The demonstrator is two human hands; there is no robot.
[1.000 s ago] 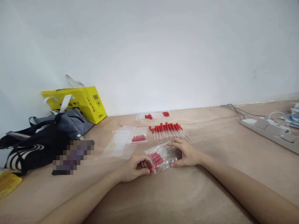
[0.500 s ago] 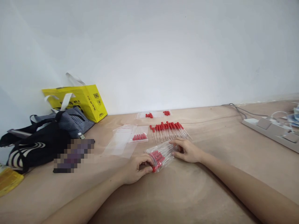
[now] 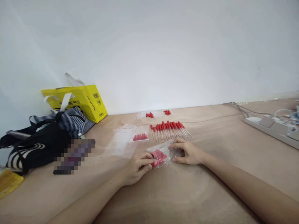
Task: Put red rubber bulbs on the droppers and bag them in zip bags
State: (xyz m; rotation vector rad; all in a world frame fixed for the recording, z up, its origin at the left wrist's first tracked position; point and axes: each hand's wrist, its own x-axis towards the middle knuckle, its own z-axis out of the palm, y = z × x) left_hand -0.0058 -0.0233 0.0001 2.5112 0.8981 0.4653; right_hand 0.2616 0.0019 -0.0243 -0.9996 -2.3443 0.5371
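A clear zip bag (image 3: 170, 154) of droppers lies on the table between my hands. The droppers' red bulbs (image 3: 158, 156) bunch at its left end, and their clear stems point right. My left hand (image 3: 136, 168) is closed on the bulb end, thumb below and fingers on top. Around the stem end curls my right hand (image 3: 188, 152), thumb and fingers closed on the plastic. Just beyond the bag, a row of loose droppers (image 3: 169, 127) lies side by side, red bulbs away from me.
Left of the row are a small bag of red bulbs (image 3: 140, 137) and flat clear bags (image 3: 114, 143). Another bag with red-tipped pieces (image 3: 149, 115) lies by the wall. A yellow bag (image 3: 93, 102), a black bag (image 3: 44, 143) and a striped bag (image 3: 77, 121) stand left; a power strip (image 3: 271, 129) lies right.
The red bulbs in the bag have shifted slightly and sit closer together. My left fingers have straightened a little over the bulb end. The right hand stays nearly in place.
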